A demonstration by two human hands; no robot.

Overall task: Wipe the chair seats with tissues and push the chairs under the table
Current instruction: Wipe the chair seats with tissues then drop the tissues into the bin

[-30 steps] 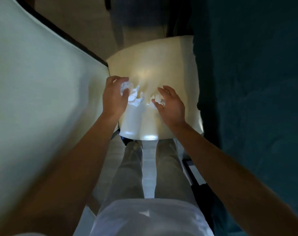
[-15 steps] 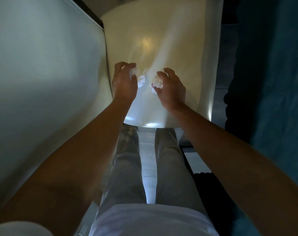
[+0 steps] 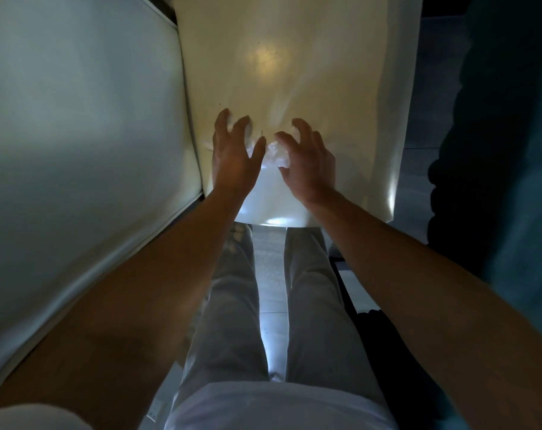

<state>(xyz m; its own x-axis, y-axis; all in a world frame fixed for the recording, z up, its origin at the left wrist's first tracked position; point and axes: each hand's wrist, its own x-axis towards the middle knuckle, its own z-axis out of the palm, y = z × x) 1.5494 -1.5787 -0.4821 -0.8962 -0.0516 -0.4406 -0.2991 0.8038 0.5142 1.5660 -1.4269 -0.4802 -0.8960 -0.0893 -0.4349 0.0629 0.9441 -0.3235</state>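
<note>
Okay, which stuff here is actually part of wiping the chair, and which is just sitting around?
Part of the job:
cream chair seat
crumpled tissue
left hand
right hand
pale table top

Just around:
dark teal fabric
tiled floor

Dim dining area: table [image 3: 77,119], cream chair [image 3: 294,72].

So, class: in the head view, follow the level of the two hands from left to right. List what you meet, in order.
Pale table top → left hand on the cream chair seat → crumpled tissue → right hand → bare chair seat → dark teal fabric.
</note>
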